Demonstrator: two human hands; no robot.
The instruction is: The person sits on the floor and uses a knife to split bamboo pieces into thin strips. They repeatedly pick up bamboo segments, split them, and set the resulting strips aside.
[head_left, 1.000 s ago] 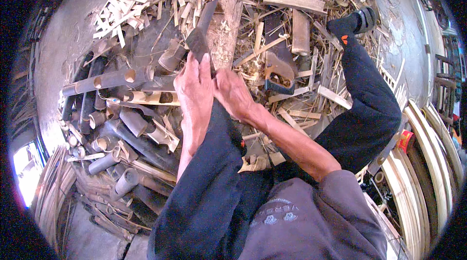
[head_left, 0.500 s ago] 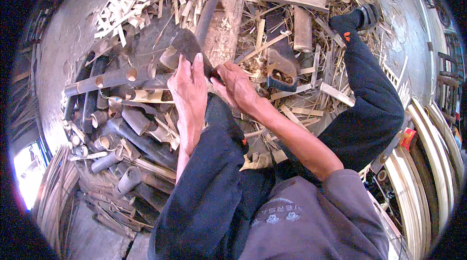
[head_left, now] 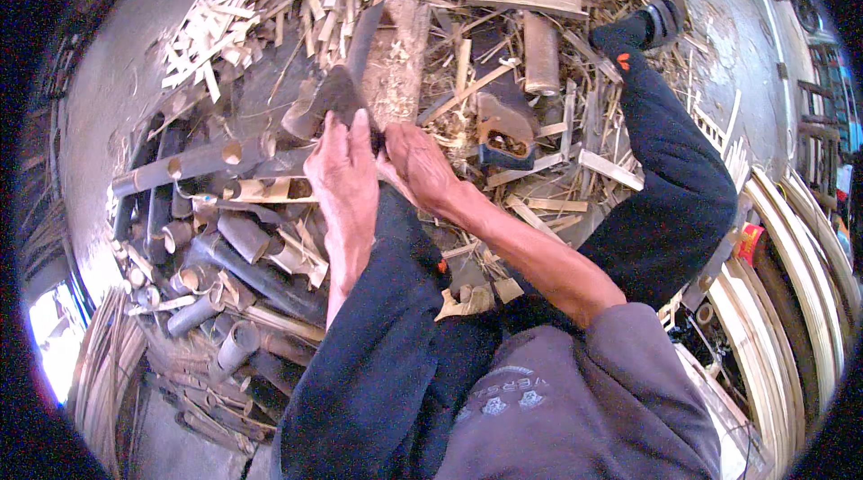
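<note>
Bamboo craft workshop, work done on the concrete floor (head_left: 135, 75). Evidence: cut bamboo tube sections (head_left: 193, 159) piled at left, split strips (head_left: 216, 40) & shavings all over, wooden chopping block (head_left: 395, 57) w/ chips on it, bent bamboo hoops (head_left: 791, 273) stacked at right, more slats (head_left: 99, 363) bundled lower left.

The blade (head_left: 337, 93) is dark, matt metal. The block (head_left: 398, 57) is rough, pale wood. The tubes (head_left: 193, 159) are smooth bamboo, the trousers (head_left: 395, 363) dark matt cloth.
</note>
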